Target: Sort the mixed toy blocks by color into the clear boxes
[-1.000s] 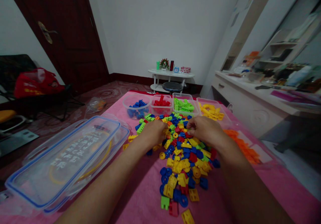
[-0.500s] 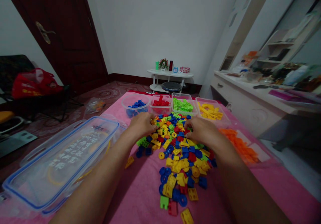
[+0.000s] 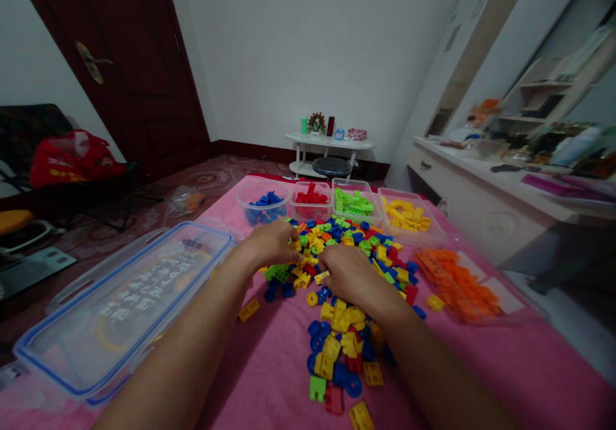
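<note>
A wide heap of mixed plastic building bricks (image 3: 344, 318) in yellow, blue, red and green spreads over the pink cloth. My left hand (image 3: 274, 242) is at the heap's far left part, thumb and fingers curled together among the bricks. Anything in its grip is too small to make out. My right hand (image 3: 349, 276) reaches into the middle of the heap with bent fingers pointing down and left, close to my left hand. Its fingertips are partly hidden. A yellow brick (image 3: 321, 277) lies right by its thumb side.
Behind the heap stand clear tubs of blue bricks (image 3: 267, 200), red bricks (image 3: 310, 195), green bricks (image 3: 353, 203) and yellow bricks (image 3: 407, 215). Orange bricks (image 3: 459, 285) fill a container on the right. A large clear lidded box (image 3: 129, 308) lies on the left.
My right hand has moved left and nearer to me, from the heap's right side to its middle. My left hand stays about in place. A yellow brick now shows beside the orange bricks.
</note>
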A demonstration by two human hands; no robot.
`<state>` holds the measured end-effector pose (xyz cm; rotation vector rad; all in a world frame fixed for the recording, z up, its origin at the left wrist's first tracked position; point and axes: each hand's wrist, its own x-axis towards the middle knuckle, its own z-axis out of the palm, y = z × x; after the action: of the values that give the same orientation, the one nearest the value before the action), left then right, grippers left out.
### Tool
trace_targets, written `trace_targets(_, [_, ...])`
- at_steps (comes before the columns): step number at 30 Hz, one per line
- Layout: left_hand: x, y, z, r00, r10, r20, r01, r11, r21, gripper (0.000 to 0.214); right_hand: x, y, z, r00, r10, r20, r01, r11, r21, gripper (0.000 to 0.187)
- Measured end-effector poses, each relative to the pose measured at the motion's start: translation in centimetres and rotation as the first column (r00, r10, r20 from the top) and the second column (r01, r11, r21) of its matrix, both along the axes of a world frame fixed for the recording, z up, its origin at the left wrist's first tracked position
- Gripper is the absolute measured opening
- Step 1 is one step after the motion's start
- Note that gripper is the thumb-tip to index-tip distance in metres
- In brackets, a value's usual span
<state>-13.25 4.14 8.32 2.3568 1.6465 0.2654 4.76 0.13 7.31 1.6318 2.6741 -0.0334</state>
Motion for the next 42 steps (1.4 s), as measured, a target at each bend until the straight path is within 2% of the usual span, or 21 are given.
trace_targets(3, [0.6,-0.5,0.4,0.98,-0.005,-0.197,-0.009,0.997,-0.071,0.028,0.5,0.5,0.0,0.997,-0.062,-0.045,0.062,0.998,0.006,0.015])
trace_targets(6, [1.6,-1.0,0.7,0.948,-0.012,-0.317,-0.022,0.994,-0.106,0.03,0.9,0.9,-0.1,0.992,-0.09,-0.084,0.092,0.996,0.017,0.02])
trace_targets(10, [3.0,-1.5,0.5,0.93,0.007,-0.367,-0.032,0.998,-0.062,0.028,1.2,1.0,0.0,0.991,-0.075,-0.113,0.08,0.996,0.045,0.025])
trace_targets(14, [3.7,-1.8,0.0,0.937,0.044,-0.346,-0.047,0.999,0.001,0.028,1.3,1.1,0.5,0.99,-0.082,-0.114,0.083,0.997,0.005,0.028])
trace_targets(19, [4.1,-1.7,-1.0,0.955,0.071,-0.288,-0.054,0.996,0.067,0.036,1.6,1.4,0.7,0.986,-0.117,-0.118,0.117,0.993,-0.006,0.027])
trace_targets(24, [4.1,-1.1,-1.9,0.977,0.097,-0.189,-0.083,0.993,0.08,0.029,2.2,2.0,0.0,0.978,-0.09,-0.188,0.098,0.994,0.039,0.025])
trace_targets(28, [3.3,0.2,-1.4,0.988,0.12,0.101,-0.123,0.992,0.019,0.024,2.5,2.4,-0.1,0.931,-0.094,-0.351,0.123,0.991,0.059,0.026])
trace_targets(30, [2.7,0.8,-1.1,0.954,0.121,0.273,-0.127,0.992,0.005,0.024,2.5,2.5,0.1,0.882,-0.08,-0.465,0.124,0.99,0.065,0.029])
trace_targets(32, [2.2,1.1,-1.0,0.929,0.113,0.352,-0.125,0.992,0.011,0.025,2.5,2.7,0.2,0.828,-0.061,-0.557,0.12,0.99,0.07,0.031])
trace_targets(34, [2.0,1.2,-1.2,0.947,0.095,0.308,-0.11,0.993,0.032,0.023,2.5,2.8,0.3,0.797,-0.051,-0.602,0.116,0.991,0.069,0.032])
trace_targets(38, [2.6,0.4,-1.9,0.995,0.088,0.055,-0.092,0.992,0.083,0.026,2.6,2.8,0.3,0.807,-0.055,-0.589,0.12,0.99,0.072,0.027])
trace_targets(42, [4.2,-0.8,-2.5,0.977,0.147,-0.153,-0.133,0.986,0.098,0.031,2.5,2.8,0.2,0.817,-0.063,-0.573,0.122,0.99,0.064,0.024])
